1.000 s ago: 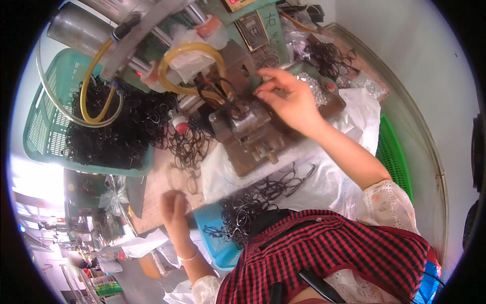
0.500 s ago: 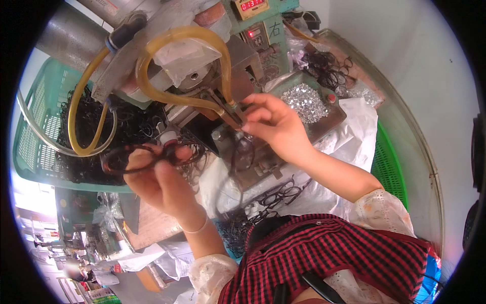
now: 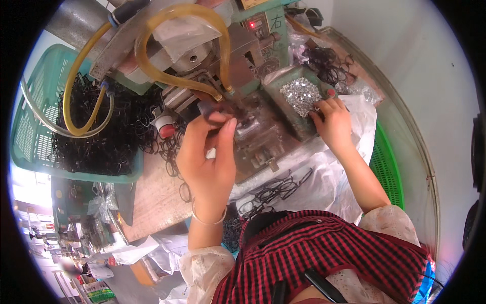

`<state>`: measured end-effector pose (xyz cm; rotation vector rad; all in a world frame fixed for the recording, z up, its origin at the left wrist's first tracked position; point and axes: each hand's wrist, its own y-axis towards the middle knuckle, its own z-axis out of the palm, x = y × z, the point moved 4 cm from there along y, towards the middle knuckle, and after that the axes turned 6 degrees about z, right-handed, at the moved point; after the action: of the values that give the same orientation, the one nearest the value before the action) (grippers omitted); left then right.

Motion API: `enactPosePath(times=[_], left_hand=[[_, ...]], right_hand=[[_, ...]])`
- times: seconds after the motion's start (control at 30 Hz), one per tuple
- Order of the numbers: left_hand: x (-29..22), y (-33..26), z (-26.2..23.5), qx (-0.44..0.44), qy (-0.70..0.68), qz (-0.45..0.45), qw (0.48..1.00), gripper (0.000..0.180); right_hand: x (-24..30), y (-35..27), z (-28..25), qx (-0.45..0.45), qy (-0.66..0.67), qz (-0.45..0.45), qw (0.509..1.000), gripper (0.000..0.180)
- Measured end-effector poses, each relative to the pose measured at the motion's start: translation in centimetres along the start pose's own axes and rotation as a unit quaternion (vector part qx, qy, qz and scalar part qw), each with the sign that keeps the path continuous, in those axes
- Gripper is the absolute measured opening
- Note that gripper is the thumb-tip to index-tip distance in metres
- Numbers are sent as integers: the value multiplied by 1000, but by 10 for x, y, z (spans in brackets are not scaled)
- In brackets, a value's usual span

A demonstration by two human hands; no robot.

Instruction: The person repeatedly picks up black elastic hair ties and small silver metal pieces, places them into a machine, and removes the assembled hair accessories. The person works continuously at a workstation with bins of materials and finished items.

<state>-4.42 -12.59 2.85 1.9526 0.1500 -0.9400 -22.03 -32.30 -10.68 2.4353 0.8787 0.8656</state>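
My left hand point(image 3: 202, 152) is raised at the machine's work area, thumb and fingers closed on a dark eyeglass frame point(image 3: 216, 109). The frame is blurred and partly hidden by the fingers, just under the ends of the yellow hoses point(image 3: 226, 61). Over on the right, my right hand point(image 3: 335, 124) rests at the edge of a metal tray point(image 3: 292, 117). Its fingers are bent and drawn together at a pile of small shiny silver pieces point(image 3: 299, 95). Whether a piece is between the fingertips is too small to make out.
A teal basket point(image 3: 101, 176) full of dark frames stands at the left. More eyeglass frames point(image 3: 278, 190) lie on white sheeting near my apron. A red-capped knob point(image 3: 166, 129) sits left of the machine; a green basket point(image 3: 387, 162) stands by the right wall.
My left hand has carried the eyeglass frame rightward and up to the machine's work area. My right hand has left the hose ends and moved right to the silver pieces.
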Motion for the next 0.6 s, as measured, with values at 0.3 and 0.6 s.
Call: enactPosePath(times=[0.3, 0.6], left_hand=[[-5, 12, 9, -49, 97, 42, 993, 14], [2, -11, -6, -65, 135, 115, 982, 16]], right_hand=[[1, 39, 18, 5, 76, -32, 997, 11], [-5, 39, 24, 68, 120, 47, 989, 16]])
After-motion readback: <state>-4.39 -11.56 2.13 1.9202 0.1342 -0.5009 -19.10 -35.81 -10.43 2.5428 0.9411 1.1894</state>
